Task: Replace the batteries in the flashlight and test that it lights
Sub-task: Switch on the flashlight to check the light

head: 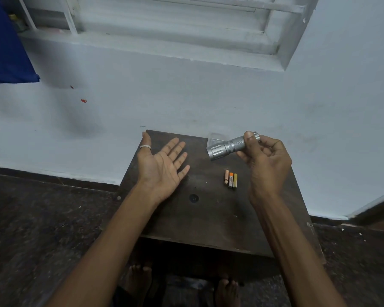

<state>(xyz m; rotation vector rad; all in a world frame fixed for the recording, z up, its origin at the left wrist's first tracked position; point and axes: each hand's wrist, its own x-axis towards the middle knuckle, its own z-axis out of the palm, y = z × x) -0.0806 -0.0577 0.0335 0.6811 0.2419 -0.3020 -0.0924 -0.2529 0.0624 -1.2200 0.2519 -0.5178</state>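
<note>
Your forearms (111,240) are spanning the table (208,227): left hand (162,165) lying slack, palm-up, at 10 o'clock, right hand (267,165) gripping the flashlight (227,147) at 1 o'clock, batteries (230,180) lying loose at its 6 o'clock, so loading and testing are probably remaining.

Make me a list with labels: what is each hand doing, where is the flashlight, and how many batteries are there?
left hand: open, palm up, holding nothing
right hand: grips the flashlight near its tail end
flashlight: silver, held above the table, head pointing toward the left hand
batteries: three, lying side by side on the table
table: small, dark wood
</note>
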